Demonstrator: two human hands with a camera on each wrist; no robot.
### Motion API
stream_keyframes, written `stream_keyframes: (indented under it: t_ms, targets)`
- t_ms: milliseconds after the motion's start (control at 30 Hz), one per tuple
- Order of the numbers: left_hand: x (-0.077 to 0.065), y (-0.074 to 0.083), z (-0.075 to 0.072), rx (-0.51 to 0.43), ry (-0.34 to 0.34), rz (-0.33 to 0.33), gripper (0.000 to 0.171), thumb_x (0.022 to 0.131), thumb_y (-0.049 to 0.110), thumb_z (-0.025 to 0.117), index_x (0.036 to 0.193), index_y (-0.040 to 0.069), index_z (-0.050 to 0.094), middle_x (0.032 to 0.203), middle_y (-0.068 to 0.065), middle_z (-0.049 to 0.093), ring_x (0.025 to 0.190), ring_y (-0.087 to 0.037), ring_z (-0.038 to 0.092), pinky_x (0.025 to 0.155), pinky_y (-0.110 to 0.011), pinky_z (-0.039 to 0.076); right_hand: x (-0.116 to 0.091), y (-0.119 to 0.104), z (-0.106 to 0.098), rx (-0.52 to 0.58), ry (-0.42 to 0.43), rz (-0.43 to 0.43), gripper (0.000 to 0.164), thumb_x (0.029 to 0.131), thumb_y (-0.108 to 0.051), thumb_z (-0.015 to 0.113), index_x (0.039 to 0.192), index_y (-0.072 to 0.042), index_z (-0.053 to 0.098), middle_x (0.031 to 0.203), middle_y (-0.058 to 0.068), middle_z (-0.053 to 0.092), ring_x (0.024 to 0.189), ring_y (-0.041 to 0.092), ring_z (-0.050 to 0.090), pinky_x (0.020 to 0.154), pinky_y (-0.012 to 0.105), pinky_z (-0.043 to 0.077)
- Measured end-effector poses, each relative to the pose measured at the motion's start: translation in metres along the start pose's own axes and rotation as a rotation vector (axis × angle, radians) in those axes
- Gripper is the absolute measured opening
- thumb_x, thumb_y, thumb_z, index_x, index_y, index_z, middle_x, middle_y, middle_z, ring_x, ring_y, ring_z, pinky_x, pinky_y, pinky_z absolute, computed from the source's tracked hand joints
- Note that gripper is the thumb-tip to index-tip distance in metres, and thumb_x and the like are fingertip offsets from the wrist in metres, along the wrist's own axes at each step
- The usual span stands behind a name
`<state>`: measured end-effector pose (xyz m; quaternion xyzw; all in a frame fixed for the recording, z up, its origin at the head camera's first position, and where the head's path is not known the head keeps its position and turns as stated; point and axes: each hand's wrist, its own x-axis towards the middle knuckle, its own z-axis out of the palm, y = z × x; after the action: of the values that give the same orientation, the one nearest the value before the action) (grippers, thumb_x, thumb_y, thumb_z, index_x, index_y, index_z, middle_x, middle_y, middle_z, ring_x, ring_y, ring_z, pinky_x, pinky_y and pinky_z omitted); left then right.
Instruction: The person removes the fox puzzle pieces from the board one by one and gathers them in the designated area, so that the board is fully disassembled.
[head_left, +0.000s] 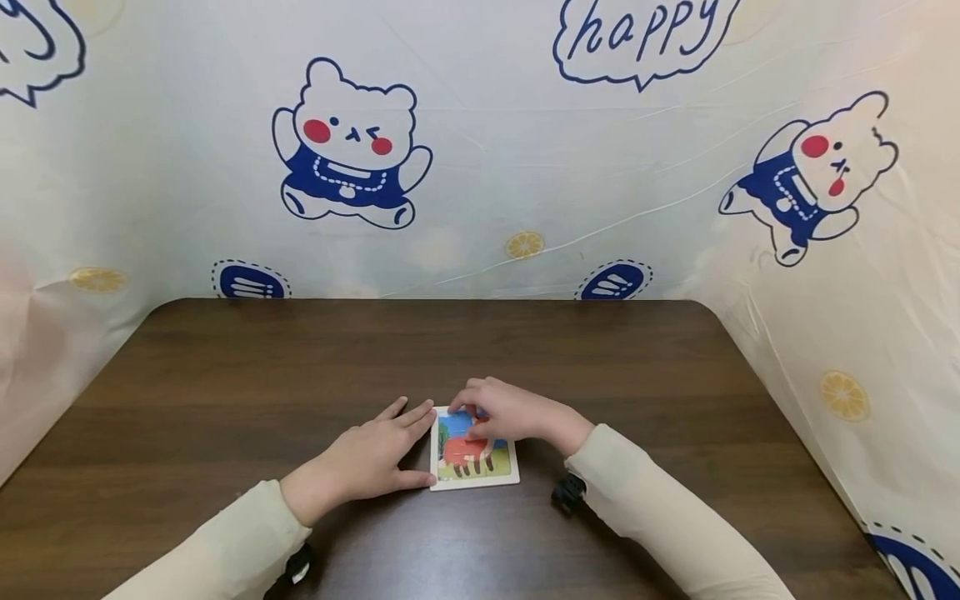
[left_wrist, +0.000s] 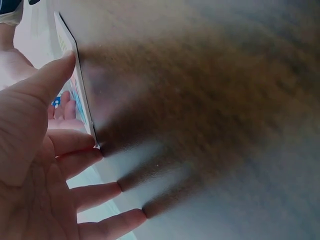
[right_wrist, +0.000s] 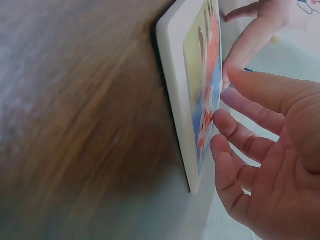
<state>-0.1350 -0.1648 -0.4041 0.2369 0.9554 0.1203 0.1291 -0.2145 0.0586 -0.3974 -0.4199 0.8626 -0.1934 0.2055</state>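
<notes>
A small square picture puzzle (head_left: pixel 474 462) in a white frame lies flat on the table, showing a red animal on green ground under blue sky. My left hand (head_left: pixel 367 454) rests at its left side with fingers spread; thumb and forefinger touch the frame's edge. In the left wrist view the fingertips of that hand (left_wrist: pixel 55 155) press on the tabletop and the frame's rim. Over the puzzle's upper right is my right hand (head_left: pixel 513 412), its bent fingertips on the picture. From the right wrist, this hand (right_wrist: pixel 270 150) has thumb and fingers apart, nothing held between them.
The dark wooden table (head_left: pixel 375 350) reaches back to a pale curtain (head_left: pixel 480 125) printed with bears. Cream sleeves (head_left: pixel 660 508) cover both forearms, and a black wrist device (head_left: pixel 568 493) hangs under the right cuff, close over the table.
</notes>
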Motion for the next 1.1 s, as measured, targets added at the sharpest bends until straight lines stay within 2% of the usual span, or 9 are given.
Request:
stream_keyframes:
  t_ms: [400,1100]
  targets:
    - [0.000,0.001,-0.002,-0.003,-0.010,-0.006,0.088,0.086,0.057,0.070,0.153,0.010,0.039,0.162,-0.007,0.034,0.148,-0.044,0.029,0.085,-0.062,0.053,0.014,-0.008,0.005,-0.041,0.004,0.045,0.035,0.090,-0.024,0.075,0.123,-0.014,0.066,0.104,-0.002,0.058,0.096,0.011,0.049,0.085,0.024,0.045]
    - [0.000,0.002,-0.004,-0.024,-0.025,-0.030,0.088,0.085,0.055,0.072,0.154,0.011,0.038,0.162,-0.006,0.033,0.149,-0.043,0.028,0.086,-0.063,0.052,0.023,-0.015,0.006,-0.056,-0.056,0.114,0.028,0.091,-0.019,0.073,0.114,-0.013,0.059,0.112,-0.002,0.051,0.107,0.015,0.044,0.097,0.028,0.043]
